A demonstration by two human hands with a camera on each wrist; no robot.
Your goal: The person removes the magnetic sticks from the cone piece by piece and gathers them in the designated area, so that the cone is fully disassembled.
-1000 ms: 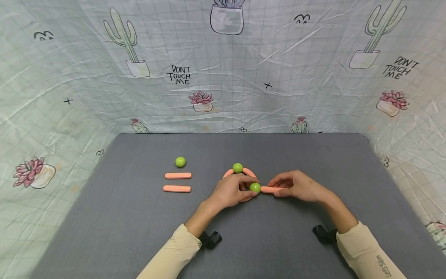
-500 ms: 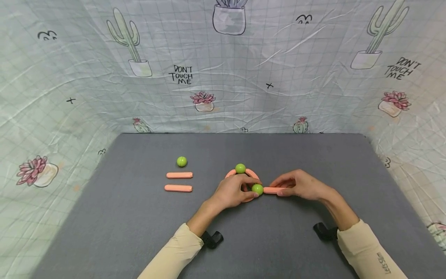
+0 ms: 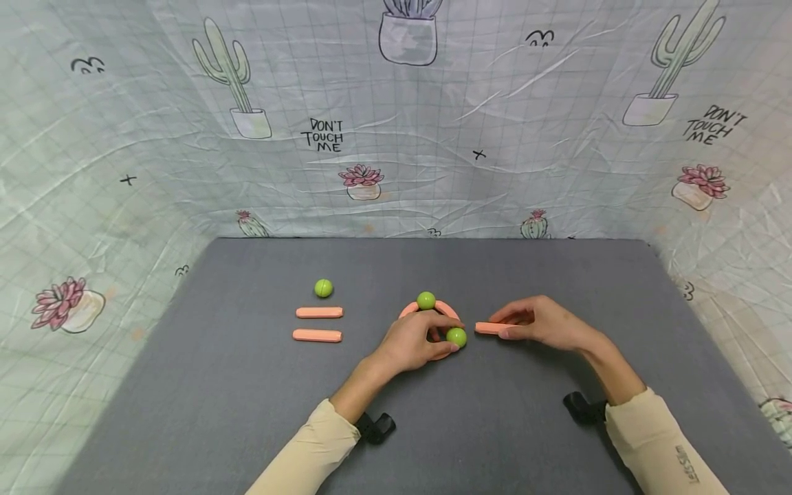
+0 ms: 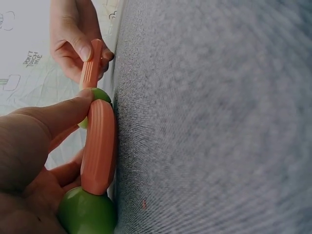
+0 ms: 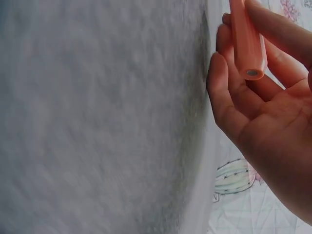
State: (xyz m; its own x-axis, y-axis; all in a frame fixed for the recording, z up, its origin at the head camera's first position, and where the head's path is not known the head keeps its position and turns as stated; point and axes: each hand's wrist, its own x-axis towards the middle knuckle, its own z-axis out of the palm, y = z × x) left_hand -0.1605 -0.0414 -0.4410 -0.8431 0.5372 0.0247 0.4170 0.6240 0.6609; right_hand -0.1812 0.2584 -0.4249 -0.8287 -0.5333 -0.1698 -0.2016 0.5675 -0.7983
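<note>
In the head view my left hand (image 3: 411, 340) pinches a green ball (image 3: 456, 337) between thumb and fingers. This ball sits on the right side of a ring of curved orange magnetic rods (image 3: 448, 310), partly hidden under the hand. A second green ball (image 3: 425, 300) joins the ring at its far side. In the left wrist view a curved rod (image 4: 99, 151) runs from the pinched ball to a nearer green ball (image 4: 87, 210). My right hand (image 3: 547, 324) pinches a straight orange magnetic rod (image 3: 489, 328), just right of the held ball. Its end shows a small metal disc in the right wrist view.
Left of the ring, two straight orange rods (image 3: 318, 313) lie parallel on the grey table (image 3: 247, 412). Behind them is a loose green ball (image 3: 324, 288). A cactus-print cloth (image 3: 396, 192) hangs around the back and sides.
My right hand has moved right and slightly away from me with the straight rod, and a gap has opened between rod and ball. My left hand keeps its pinch.
</note>
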